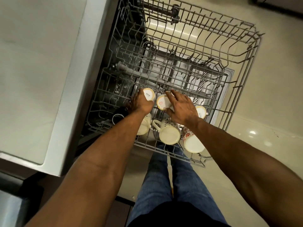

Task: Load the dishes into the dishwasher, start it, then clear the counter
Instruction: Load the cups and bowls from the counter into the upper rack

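Observation:
The dishwasher's grey wire upper rack [242,66] is pulled out over the open door. Several cream mugs stand upside down in its near end. My left hand [141,104] grips an upturned cream cup [149,94] marked SISTA at the rack's left. My right hand [180,107] lies with spread fingers over a second upturned cup [162,102] beside it. A third small cup [200,112] shows past my right wrist. Closer to me sit a cream mug with a handle [169,134] and a red-flowered mug [192,142]. Another cream mug [144,126] is partly hidden under my left forearm.
A pale counter [32,71] runs along the left, above the dishwasher. A dark cup [118,116] sits at the rack's left edge. The lower rack and open door [218,110] show beneath. Glossy beige floor [270,112] lies to the right. My jeans-clad legs stand just behind the rack.

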The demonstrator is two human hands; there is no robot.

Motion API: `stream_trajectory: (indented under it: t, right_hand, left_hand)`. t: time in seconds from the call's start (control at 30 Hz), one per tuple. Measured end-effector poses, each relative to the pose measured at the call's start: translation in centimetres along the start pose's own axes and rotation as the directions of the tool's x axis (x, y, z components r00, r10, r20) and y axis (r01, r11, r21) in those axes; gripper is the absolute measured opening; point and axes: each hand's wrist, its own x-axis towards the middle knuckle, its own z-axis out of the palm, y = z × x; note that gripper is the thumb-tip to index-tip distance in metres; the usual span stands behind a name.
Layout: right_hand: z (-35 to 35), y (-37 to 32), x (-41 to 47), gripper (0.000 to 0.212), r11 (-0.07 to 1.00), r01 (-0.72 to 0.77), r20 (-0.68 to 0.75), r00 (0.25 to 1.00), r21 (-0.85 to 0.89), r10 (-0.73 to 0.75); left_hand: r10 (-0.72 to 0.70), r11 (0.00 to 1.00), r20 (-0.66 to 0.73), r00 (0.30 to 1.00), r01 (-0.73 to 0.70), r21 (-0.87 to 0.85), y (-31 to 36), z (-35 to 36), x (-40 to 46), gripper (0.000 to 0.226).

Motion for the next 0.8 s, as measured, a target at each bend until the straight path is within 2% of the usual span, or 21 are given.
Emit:
stream_trajectory:
  t: [0.1, 0.23, 0.4, 0.53, 0.67, 0.8]
  right_hand:
    - [-1.0, 0.0, -0.7, 0.072, 1.0, -0.02, -0.025, 0.999, 0.002, 0.02]
    - [-3.0, -0.3, -1.7, 0.069, 0.998, -0.055, -0.031, 0.998, 0.039, 0.056]
    - [-6.4, -1.7, -3.8, 0.066, 0.996, -0.062, -0.08, 0.995, 0.057, 0.067]
    - [-9.4, -2.8, -5.9, 0.064, 0.998, -0.054, -0.144, 0.988, 0.03, 0.058]
    - [-12.1, -3.5, -7.7, 0.068, 0.999, -0.053, -0.201, 0.978, 0.0, 0.052]
    - [-14.9, -4.1, -8.8, 0.068, 0.998, -0.008, -0.244, 0.97, -0.069, -0.009]
  left_hand:
    - [0.043, 0.998, -0.016, 0.999, -0.042, 0.052, 0.1, -0.8, -1.4, 0.08]
    - [0.199, 0.97, -0.03, 0.98, -0.193, 0.146, 0.1, -2.3, -3.8, 0.07]
    - [0.389, 0.895, -0.003, 0.921, -0.377, 0.237, 0.7, -5.1, -7.5, 0.065]
    - [0.531, 0.803, -0.034, 0.846, -0.491, 0.338, 1.2, -7.8, -10.4, 0.064]
    - [0.614, 0.722, -0.101, 0.783, -0.505, 0.472, 1.4, -10.3, -12.9, 0.066]
    - [0.637, 0.708, -0.183, 0.748, -0.475, 0.523, 1.5, -13.1, -15.2, 0.067]
